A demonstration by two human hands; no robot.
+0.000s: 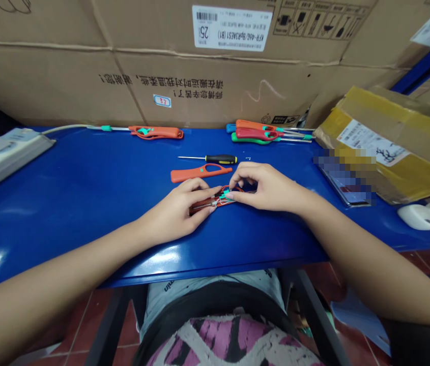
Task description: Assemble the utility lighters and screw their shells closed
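An opened orange lighter half [220, 203] lies on the blue table, with a green trigger piece and thin wires showing inside. My left hand [178, 207] is closed around its left end, fingertips on the upper and lower edges. At the green piece, my right hand [262, 187] pinches with thumb and fingertips near the lighter's right part. Just above sits the matching orange shell half [195, 173], loose on the table. Behind it is a black and yellow screwdriver [220, 159], its tip pointing left. A tiny screw [248, 158] is beside the handle.
An orange lighter [157, 132] and several coloured lighters [256, 133] lie along the back, before a large cardboard box [169, 71]. A white power strip [6, 157] is at left. At right are a phone [346, 183], a taped carton [394, 142] and a white object [423, 217].
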